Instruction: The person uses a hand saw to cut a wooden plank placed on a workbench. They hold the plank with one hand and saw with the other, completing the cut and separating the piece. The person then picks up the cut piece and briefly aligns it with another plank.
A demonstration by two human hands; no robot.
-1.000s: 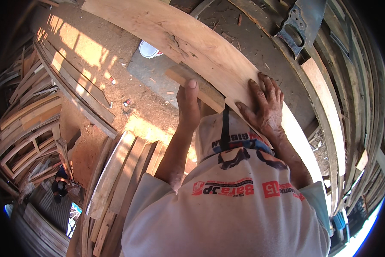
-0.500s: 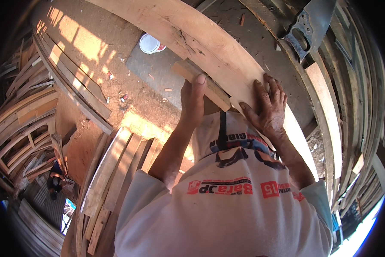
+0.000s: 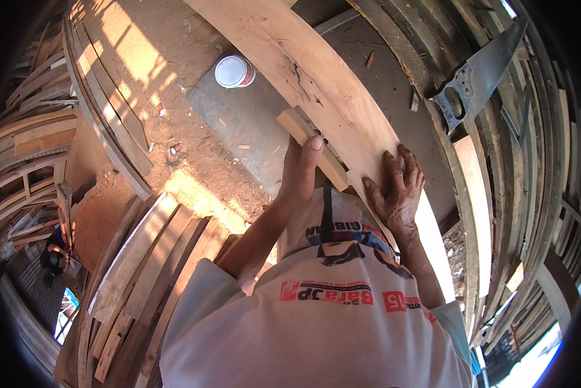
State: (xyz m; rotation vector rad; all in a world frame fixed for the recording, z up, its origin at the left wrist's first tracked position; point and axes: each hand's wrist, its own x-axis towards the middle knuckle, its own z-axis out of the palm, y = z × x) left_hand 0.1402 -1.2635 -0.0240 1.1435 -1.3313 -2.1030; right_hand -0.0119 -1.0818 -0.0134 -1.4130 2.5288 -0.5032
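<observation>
Planks (image 3: 142, 271) stacked at our left, white lidded tub (image 3: 234, 70) on the dirt floor, our left hand (image 3: 301, 169) closed around a small wood block (image 3: 315, 147) against the long board (image 3: 316, 90), seemingly marking, our right hand (image 3: 398, 191) flat and open on that board, handsaw (image 3: 477, 74) hanging right.

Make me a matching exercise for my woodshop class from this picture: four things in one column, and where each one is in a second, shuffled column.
Things:
1. left hand
2. right hand
3. handsaw
4. white tub

Places:
A. standing on the dirt floor, left of the long plank
B. gripping the small wooden block at the plank's edge
C. lying on the stacked boards at upper right
D. pressed flat, fingers spread, on the long plank

Pairs: 1-B, 2-D, 3-C, 4-A
</observation>
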